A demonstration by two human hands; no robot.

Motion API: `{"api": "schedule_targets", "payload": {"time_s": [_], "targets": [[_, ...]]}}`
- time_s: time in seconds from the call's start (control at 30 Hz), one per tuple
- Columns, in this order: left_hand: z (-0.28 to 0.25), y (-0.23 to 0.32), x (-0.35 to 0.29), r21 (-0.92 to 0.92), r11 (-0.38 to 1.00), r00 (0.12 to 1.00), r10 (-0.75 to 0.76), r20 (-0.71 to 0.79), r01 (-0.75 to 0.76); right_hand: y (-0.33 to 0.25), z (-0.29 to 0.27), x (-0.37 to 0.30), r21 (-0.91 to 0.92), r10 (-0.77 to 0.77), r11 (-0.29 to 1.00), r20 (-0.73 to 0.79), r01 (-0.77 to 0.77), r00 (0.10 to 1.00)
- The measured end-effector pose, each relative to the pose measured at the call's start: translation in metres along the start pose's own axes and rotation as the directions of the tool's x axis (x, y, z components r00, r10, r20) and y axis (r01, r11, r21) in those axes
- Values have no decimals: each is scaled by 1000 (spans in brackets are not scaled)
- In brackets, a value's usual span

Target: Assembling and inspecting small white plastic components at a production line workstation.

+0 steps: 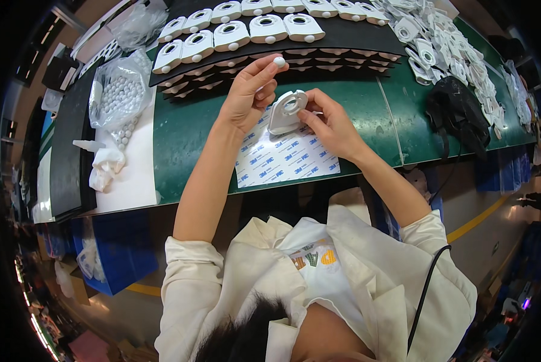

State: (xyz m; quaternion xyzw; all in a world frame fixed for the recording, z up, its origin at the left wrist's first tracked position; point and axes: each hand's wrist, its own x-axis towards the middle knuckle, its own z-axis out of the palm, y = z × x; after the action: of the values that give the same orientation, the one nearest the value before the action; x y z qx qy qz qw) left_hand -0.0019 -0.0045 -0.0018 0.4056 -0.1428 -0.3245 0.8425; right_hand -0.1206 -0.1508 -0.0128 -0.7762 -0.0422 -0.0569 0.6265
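Housing of white plastic (277, 122), probably light and stiff, best held by its rim, clamped there at 3 o'clock in right hand (333, 125) over printed sheet (282, 160), with ball (279, 62) at 12 o'clock pinched in left hand (250, 92).

smooth plastic housing (276, 123), glossy paper-like sheet (282, 161), matt board (356, 40)

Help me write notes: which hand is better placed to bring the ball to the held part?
Probably the left hand: it pinches the white ball; the right hand holds the white part.
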Motion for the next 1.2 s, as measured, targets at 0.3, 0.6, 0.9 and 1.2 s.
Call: {"api": "schedule_targets", "payload": {"time_s": [0.3,0.6,0.9,1.2], "targets": [[3,1,-1,6,1000,1000,18,24,-18,-3,9,-4,-406,-281,870,56,279,958],[5,1,-4,165,986,999,-33,37,27,1,-22,2,587,83,807,-3,-66,997],[18,-6,-9,396,918,999,-27,36,10,7,-46,6,776,83,630,-16,-40,996],[23,-7,-11,456,890,999,-19,48,-5,6,-44,6,702,52,712,-27,-18,998]]}}
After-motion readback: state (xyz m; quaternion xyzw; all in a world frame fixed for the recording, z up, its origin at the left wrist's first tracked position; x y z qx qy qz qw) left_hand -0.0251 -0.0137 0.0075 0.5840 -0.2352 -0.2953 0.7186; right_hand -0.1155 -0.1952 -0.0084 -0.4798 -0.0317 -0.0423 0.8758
